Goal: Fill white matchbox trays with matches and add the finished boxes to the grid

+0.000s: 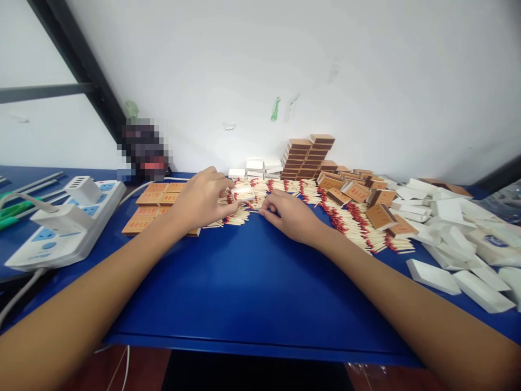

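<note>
My left hand (203, 198) is closed on the left end of a small white matchbox tray (243, 192), which has some matches in it. My right hand (291, 215) is just right of the tray, fingers curled with the thumb and fingertips close together over the edge of the matches; anything between them is too small to make out. Loose red-tipped matches (348, 227) lie in rows behind and to the right of both hands. Orange matchboxes (139, 220) are laid out beside my left hand and partly hidden by it.
A blue table (244, 293) carries a white power strip (97, 217) at left, stacked matchboxes (303, 158) by the wall, fallen matchboxes (356, 191) at right, and many white trays (433, 276) at far right. White trays (255, 165) also stand at the back.
</note>
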Demonstrator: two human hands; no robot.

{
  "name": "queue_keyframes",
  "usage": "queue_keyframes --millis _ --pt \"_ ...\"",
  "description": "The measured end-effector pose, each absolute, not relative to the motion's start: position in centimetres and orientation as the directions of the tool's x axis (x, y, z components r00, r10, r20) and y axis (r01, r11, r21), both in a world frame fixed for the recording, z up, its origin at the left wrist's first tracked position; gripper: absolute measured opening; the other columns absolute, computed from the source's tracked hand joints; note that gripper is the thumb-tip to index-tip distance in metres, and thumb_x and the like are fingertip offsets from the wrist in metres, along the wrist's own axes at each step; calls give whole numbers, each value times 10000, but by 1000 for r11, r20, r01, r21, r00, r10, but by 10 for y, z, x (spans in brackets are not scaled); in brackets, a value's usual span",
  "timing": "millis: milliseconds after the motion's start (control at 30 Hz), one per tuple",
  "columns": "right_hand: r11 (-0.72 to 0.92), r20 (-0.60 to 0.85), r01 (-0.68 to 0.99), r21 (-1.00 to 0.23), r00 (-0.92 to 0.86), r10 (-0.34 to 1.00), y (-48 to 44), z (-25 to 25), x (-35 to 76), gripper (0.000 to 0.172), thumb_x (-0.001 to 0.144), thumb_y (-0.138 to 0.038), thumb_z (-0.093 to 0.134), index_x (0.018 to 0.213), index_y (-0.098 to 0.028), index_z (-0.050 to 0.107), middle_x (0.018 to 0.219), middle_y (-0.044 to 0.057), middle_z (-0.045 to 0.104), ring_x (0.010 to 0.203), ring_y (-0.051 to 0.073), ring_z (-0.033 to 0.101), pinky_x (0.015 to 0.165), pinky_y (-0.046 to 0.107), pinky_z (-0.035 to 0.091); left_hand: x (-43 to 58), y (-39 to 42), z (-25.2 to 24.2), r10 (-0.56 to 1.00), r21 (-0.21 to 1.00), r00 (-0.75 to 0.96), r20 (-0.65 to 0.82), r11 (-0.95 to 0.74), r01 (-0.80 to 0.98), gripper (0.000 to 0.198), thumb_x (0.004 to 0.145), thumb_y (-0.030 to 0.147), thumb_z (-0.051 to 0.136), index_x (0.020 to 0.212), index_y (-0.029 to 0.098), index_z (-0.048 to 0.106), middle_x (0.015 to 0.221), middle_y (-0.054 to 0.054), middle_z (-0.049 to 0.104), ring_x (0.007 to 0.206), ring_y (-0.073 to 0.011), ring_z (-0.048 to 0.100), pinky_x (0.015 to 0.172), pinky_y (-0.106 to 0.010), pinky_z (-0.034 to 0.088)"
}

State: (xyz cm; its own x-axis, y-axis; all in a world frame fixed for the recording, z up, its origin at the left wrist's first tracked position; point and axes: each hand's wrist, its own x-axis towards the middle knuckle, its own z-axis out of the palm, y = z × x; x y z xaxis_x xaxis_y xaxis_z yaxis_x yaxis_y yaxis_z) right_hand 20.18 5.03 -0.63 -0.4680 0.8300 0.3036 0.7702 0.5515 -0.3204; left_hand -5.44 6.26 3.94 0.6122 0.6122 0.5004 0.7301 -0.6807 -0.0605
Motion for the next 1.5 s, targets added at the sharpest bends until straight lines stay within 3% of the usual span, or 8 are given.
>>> queue_keyframes --millis 167,500,733,1000,1167,1333,1500 --pt "550 235 792 -266 -500 834 50 -3 207 104 1046 -218 542 962 -203 601 1042 90 648 902 221 607 785 332 443 -54 63 40 608 -58 620 496 -689 722 283 934 414 704 941 140 771 770 -74 662 808 -248 549 742 -376 437" --pt "554 247 785 -276 -500 830 48 -2 206 116 1020 -145 513 980 -210 601 1084 89 649 938 222 609 807 334 453 -51 61 38 611 -43 616 498 -692 721 245 920 387 709 957 151 765 793 -73 676 830 -251 560 766 -378 457" --pt "521 165 825 -219 -495 853 44 7 212 134 1055 -185 447 1010 -194 573 1109 128 649 984 255 620 848 366 466 -49 59 37 614 -48 648 451 -708 705 254 940 383 674 797 173 689 781 -81 670 832 -252 560 761 -385 446" --pt "566 414 790 -237 -445 794 35 19 217 135 1070 -235 439 1026 -214 565 1082 126 642 946 263 612 815 373 455 -44 54 32 579 -52 692 432 -749 660 274 933 426 708 964 160 768 834 -83 712 876 -273 598 787 -398 464" --pt "599 386 763 -242 -490 781 26 14 199 136 1067 -234 455 1037 -219 587 1081 113 643 957 259 612 833 373 463 -39 48 31 536 -40 711 456 -785 618 255 934 388 705 1017 158 778 859 -82 715 902 -268 612 810 -386 476" --pt "569 432 742 -355 -410 803 34 6 205 112 1054 -208 489 1016 -209 595 1055 98 651 919 235 606 785 345 447 -43 53 34 572 -9 693 439 -769 639 258 927 413 716 973 165 770 837 -76 719 870 -263 606 794 -385 467" --pt "517 372 783 -346 -391 842 49 -6 211 69 1017 -211 578 985 -202 638 1032 83 643 894 222 604 795 340 446 -50 59 37 606 5 638 475 -727 686 264 937 413 688 877 162 744 779 -77 680 837 -253 581 769 -382 467"
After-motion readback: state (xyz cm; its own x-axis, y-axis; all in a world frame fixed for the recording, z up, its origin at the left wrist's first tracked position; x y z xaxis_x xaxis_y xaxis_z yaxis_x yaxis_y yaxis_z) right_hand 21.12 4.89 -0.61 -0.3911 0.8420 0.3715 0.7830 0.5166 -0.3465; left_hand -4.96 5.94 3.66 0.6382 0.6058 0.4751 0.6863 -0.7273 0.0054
